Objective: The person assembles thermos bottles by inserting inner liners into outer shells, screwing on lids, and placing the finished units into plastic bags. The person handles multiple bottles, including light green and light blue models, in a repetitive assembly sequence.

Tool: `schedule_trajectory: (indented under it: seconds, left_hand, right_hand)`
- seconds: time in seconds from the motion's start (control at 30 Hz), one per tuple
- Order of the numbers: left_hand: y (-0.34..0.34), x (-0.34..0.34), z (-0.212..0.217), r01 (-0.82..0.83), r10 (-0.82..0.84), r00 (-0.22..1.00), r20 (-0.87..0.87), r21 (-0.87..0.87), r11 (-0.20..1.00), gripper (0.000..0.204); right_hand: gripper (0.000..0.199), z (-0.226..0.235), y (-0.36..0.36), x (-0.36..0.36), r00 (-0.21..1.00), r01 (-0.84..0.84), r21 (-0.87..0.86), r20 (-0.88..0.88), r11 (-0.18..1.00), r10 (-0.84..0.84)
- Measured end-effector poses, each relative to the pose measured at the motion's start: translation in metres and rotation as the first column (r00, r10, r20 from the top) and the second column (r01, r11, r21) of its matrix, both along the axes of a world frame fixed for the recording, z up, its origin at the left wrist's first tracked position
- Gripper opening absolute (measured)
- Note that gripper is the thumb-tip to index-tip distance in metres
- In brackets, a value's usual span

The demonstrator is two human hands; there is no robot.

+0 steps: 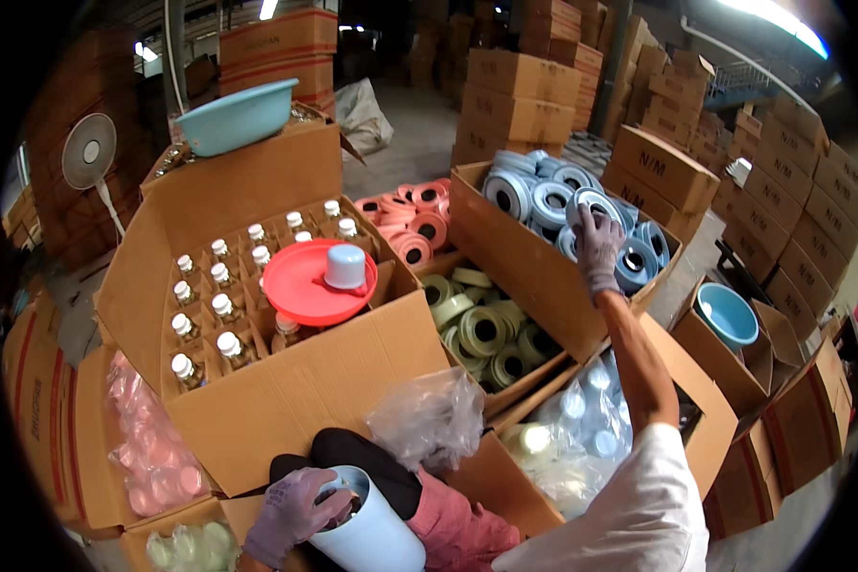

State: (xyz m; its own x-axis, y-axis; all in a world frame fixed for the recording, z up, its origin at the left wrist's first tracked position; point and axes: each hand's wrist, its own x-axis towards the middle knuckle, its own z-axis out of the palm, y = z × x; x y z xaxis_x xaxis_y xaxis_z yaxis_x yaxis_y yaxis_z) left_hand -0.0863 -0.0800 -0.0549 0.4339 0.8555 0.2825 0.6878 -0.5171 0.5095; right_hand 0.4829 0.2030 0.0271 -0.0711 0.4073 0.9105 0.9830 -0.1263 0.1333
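Note:
My left hand [300,510], in a light purple glove, is closed on the rim of a light blue plastic cylinder [379,534] that leans across my lap. Something dark shows inside its open end, too unclear to name. My right hand [599,250], gloved too, reaches into a carton [534,272] at the far right. Its fingers are closed on the edge of a light blue plastic ring [596,203] on top of a heap of similar rings [553,205].
White-capped bottles [224,307] stand in a divided carton; a red dish [305,291] with a light blue cup [345,266] rests over them. Green rings [486,329], pink rings [429,227] and bagged clear-blue parts [596,410] surround me. A blue basin [238,116] sits behind.

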Motion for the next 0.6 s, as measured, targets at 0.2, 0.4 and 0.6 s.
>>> schedule_trajectory:
  seconds: [0.2,0.4,0.6]
  left_hand:
    - [0.039,0.025,0.037,0.119,0.187,0.438,0.879,-0.263,0.957,0.056]
    - [0.040,0.039,0.064,0.235,0.334,0.031,0.942,-0.331,0.914,0.050]
    - [0.030,0.025,0.062,-0.384,0.345,0.475,0.810,-0.163,0.909,0.044]
  right_hand:
    - [0.038,0.019,-0.113,-0.253,-0.319,-0.887,0.366,-0.926,0.280,0.202]
    - [0.054,-0.028,-0.139,-0.352,0.016,-0.987,0.075,-0.842,0.145,0.539]
    - [0.069,-0.007,-0.172,-0.390,0.022,-0.998,-0.069,-0.326,0.000,0.945]
